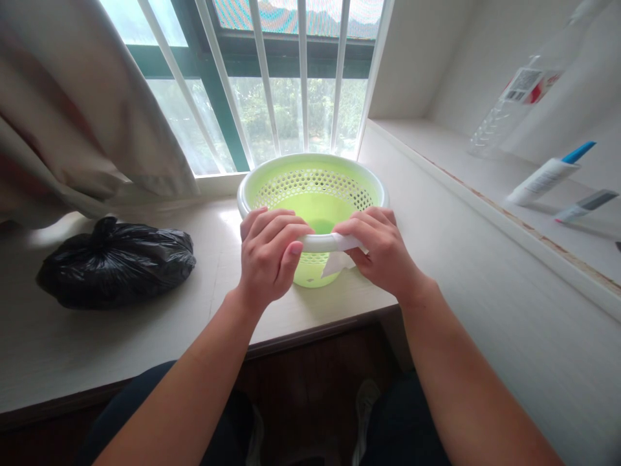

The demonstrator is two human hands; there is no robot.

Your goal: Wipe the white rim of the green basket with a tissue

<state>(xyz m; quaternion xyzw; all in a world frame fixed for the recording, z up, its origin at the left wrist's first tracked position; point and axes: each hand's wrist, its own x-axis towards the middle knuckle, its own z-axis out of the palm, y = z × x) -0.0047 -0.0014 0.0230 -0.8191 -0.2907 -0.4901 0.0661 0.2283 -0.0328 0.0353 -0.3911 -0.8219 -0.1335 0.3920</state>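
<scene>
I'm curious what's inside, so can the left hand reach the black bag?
Probably yes: the left hand must first let go of the green basket, but nothing seems to block its way to the black bag.

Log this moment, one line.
left hand: grips basket rim | right hand: holds tissue at rim | black bag: left of basket

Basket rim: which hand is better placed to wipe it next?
Probably the right hand: it holds the white tissue against the rim, while the left hand just grips the rim.
</scene>
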